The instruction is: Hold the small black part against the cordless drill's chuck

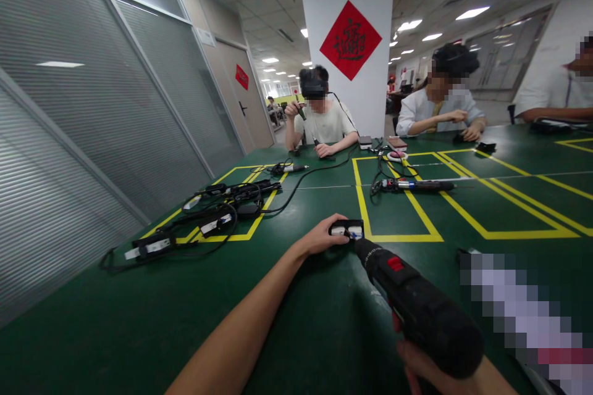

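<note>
My right hand [419,358] is wrapped round the grip of a black cordless drill [417,296] with a red switch on top. The drill points forward and left, its tip at a small black case [347,223] with white and blue parts inside. My left hand [324,234] grips the case by its left end on the green table. Whether the bit touches the case or a screw in it is too small to tell. The drill's body hides most of my right hand.
Black power adapters and cables [236,200] lie tangled at the left. An electric screwdriver [417,186] and a second corded tool [294,168] lie farther back. Yellow tape [403,238] marks the green table [296,308]. Across it sit several people, two wearing headsets. A blurred-out object [523,308] is at right.
</note>
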